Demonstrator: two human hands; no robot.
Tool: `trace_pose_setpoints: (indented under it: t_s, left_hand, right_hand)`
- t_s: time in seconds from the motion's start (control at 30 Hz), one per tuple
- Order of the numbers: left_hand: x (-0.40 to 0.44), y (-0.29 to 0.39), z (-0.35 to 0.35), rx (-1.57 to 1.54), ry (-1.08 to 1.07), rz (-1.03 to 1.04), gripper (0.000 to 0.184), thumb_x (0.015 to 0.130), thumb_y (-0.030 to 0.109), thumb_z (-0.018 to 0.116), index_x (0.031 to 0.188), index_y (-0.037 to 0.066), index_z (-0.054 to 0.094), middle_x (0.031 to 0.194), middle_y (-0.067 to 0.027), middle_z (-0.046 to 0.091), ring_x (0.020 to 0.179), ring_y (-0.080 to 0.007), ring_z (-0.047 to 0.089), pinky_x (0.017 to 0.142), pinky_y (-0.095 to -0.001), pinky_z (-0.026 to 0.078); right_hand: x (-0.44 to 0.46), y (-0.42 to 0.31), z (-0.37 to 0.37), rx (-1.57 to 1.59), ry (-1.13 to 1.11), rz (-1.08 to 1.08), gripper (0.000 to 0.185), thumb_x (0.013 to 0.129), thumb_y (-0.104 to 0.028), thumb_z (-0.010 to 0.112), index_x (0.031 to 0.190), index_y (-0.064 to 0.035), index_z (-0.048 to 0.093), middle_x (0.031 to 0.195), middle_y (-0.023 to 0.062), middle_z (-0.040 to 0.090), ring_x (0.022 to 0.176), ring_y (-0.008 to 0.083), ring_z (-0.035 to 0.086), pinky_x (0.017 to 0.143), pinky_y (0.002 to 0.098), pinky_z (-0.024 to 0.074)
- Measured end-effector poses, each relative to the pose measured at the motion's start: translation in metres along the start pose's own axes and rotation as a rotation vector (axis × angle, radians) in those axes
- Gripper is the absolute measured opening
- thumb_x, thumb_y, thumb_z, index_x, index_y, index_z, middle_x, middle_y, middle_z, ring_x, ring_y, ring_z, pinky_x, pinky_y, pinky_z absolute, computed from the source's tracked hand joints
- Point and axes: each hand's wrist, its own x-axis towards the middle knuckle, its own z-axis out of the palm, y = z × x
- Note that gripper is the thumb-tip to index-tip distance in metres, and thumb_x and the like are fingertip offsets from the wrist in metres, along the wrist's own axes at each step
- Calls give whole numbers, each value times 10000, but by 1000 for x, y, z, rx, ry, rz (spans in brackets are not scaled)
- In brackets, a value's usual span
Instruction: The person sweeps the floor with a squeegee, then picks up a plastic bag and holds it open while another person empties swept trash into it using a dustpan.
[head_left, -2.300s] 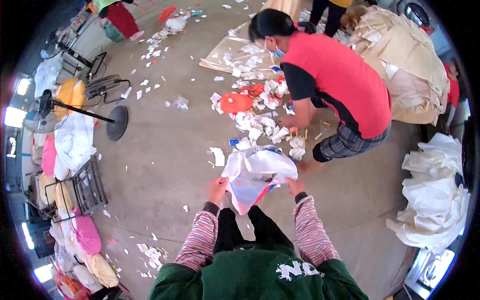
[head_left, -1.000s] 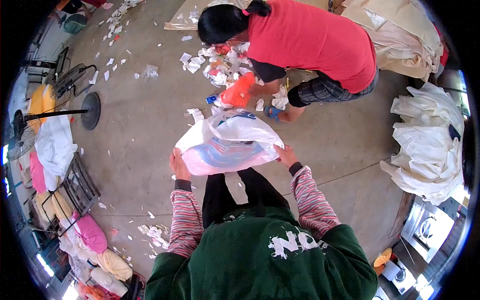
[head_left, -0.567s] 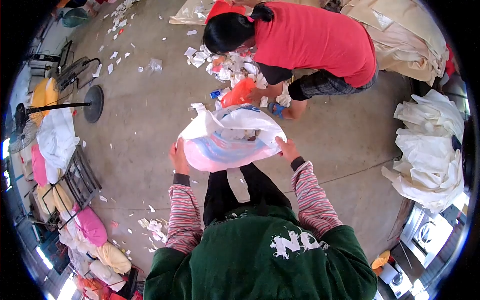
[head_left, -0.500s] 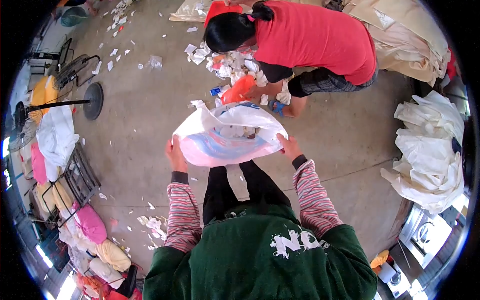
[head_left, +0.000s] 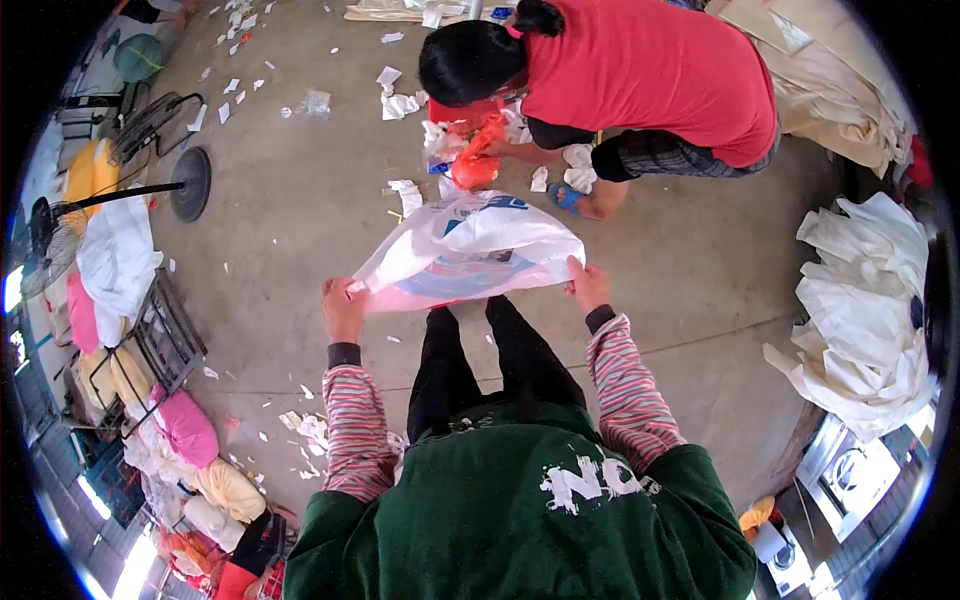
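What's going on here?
The wearer's left-hand grip and right-hand grip hold opposite sides of a white plastic bag, stretched between them. Just ahead, a person in red bends low, one arm down at an orange-red bag. Paper scraps lie scattered on the floor.

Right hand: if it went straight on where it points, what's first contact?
The bag, whose rim the right hand grips. Past that, possibly the blue sandal; depth is unclear.
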Motion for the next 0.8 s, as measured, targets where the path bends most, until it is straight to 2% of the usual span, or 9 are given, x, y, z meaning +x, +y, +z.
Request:
trace_pose_setpoints:
  t_s: [0.07, 0.1, 0.17, 0.33, 0.47, 0.57, 0.63, 0.67, 0.8]
  left_hand:
    - [-20, 75, -30, 585, 185, 232, 436, 614, 130, 539, 1027, 60, 421, 954, -93, 483, 950, -236, 419, 785, -418, 317]
    - [-18, 77, -22, 586, 183, 231, 436, 614, 130, 539, 1027, 60, 421, 954, -93, 483, 950, -236, 419, 785, -418, 317]
    - [-5, 77, -5, 713, -140, 229, 544, 600, 124, 539, 1106, 92, 343, 1101, -96, 390, 1058, -223, 345, 852, -452, 256]
    - [14, 108, 19, 660, -333, 259, 373, 604, 191, 564, 950, 96, 463, 815, -49, 549, 836, -250, 506, 760, -450, 325]
    - [36, 76, 37, 715, -419, 295, 334, 612, 262, 585, 893, 109, 488, 809, -63, 540, 817, -240, 503, 688, -424, 361]
    - [43, 76, 28, 474, -449, 248, 446, 609, 340, 575, 970, 106, 457, 783, -72, 525, 749, -245, 507, 630, -395, 380]
    - [37, 101, 8, 441, -142, 450, 478, 589, 325, 591, 992, 110, 452, 799, -65, 519, 765, -252, 498, 632, -385, 383]
    - [32, 109, 2, 445, -143, 449, 478, 589, 325, 591, 992, 110, 452, 799, -65, 519, 765, -252, 498, 632, -385, 383]
    - [25, 106, 8, 807, -258, 453, 452, 544, 314, 619, 935, 128, 487, 833, -55, 518, 799, -217, 501, 644, -379, 377]
  right_hand:
    - [-5, 0, 8, -107, 13, -27, 372, 724, -361, 486, 654, 2, 521, 501, 26, 466, 415, 102, 454, 396, 226, 378]
    - [-3, 3, 9, -108, 12, -25, 372, 724, -361, 486, 654, 2, 521, 501, 26, 466, 415, 102, 454, 396, 226, 378]
    - [1, 10, 14, -177, -31, -50, 374, 717, -362, 478, 659, 6, 518, 510, 32, 486, 427, 109, 472, 413, 232, 389]
    - [0, -1, 12, -159, -26, -31, 367, 717, -358, 477, 669, 4, 513, 520, 30, 477, 432, 105, 465, 411, 230, 383]
    - [7, -9, 1, 9, -6, -67, 337, 736, -335, 478, 685, -4, 510, 520, 13, 456, 422, 82, 430, 395, 219, 357]
    - [12, -15, -2, -7, -1, -94, 292, 748, -303, 487, 700, -16, 507, 532, -5, 431, 437, 61, 402, 392, 203, 363]
    - [15, -15, -2, -14, -9, -90, 293, 747, -306, 488, 700, -17, 508, 537, -5, 435, 438, 60, 403, 390, 203, 361]
    - [16, -15, -2, -26, -14, -90, 295, 747, -308, 489, 701, -17, 508, 542, -4, 438, 439, 60, 404, 389, 203, 360]
    - [17, -12, 1, -51, 1, -93, 301, 745, -316, 489, 708, -18, 511, 555, 1, 450, 435, 62, 407, 388, 205, 360]
